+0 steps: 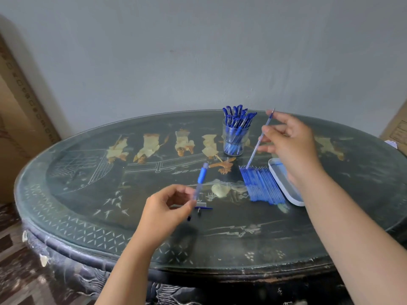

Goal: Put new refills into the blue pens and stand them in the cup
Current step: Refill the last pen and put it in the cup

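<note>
– Holding the pen barrel (201,180) in our left hand (164,213), pinched near its clear end just above the table (88,194), how do we load it well?
– Our right hand (290,139) pinches one refill (258,142) between thumb and fingertips, raised over the row of refills (262,187). We line tip with barrel mouth, then slide straight, never bending it.
– And the containers?
– The clear cup (225,139) stands packed with capped blue pens (236,119); the white tray (283,179) beside the row, we cannot tell what it holds
</note>
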Demonstrator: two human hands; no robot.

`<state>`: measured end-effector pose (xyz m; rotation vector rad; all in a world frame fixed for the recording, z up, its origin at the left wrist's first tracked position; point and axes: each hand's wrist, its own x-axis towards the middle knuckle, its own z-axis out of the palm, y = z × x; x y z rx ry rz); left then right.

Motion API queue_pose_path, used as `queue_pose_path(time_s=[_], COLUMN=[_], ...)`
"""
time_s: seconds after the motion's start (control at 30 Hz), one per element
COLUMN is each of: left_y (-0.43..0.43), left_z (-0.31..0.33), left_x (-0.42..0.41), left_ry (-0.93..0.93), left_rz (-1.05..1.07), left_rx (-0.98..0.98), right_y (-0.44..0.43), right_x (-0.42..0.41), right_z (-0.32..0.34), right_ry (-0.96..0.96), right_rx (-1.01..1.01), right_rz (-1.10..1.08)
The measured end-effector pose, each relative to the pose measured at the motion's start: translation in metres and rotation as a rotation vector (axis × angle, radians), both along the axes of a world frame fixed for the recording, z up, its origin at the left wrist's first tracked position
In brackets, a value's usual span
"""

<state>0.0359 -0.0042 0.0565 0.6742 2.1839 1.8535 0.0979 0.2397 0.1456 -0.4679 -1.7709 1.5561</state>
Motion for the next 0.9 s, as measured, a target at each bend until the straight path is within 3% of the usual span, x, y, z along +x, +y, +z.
queue_pose_path(time_s=[0.17, 0.37, 0.73, 0.9], left_y=[0.011, 0.014, 0.015, 0.015], left_z=[-0.014, -0.025, -0.028, -0.028], left_x=[-0.010, -0.016, -0.019, -0.018], left_ry=[-0.033, -0.079, -0.067, -0.059], left_rz=[0.269, 0.368, 0.353, 0.348], left_rx=[0.166, 0.200, 0.155, 0.138], right_y=[0.012, 0.017, 0.022, 0.023], right_x=[-0.034, -0.059, -0.068, -0.066], right_z=[-0.038, -0.067, -0.084, -0.086], right_ry=[-0.377, -0.635, -0.879, -0.896], right_rx=[0.120, 0.227, 0.504, 0.561], right_rz=[0.044, 0.042, -0.015, -0.011])
